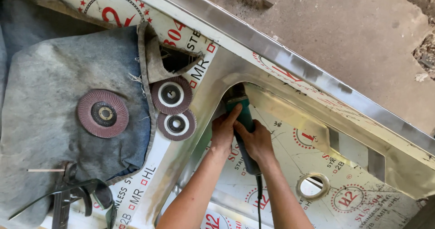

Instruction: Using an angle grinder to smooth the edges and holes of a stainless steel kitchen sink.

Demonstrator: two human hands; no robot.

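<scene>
- While three worn flap discs point(103, 113) lie on denim cloth point(45, 97) leftward, grinding looks underway.
- Left hand point(223, 130) fingers wrap the green angle grinder point(244, 120); right hand point(258, 140) clamps its body, head inside the steel sink's point(290, 111) corner.
- Steady pressure seems needed.

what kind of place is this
Probably a metal fabrication workshop: both hands, left and right, grip a green angle grinder inside a film-covered stainless steel sink, with flap discs on denim cloth above a rough concrete floor.

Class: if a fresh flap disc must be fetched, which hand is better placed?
Probably the left hand: it grips the grinder on the side nearest the flap discs; the right hand lies farther away.
</scene>
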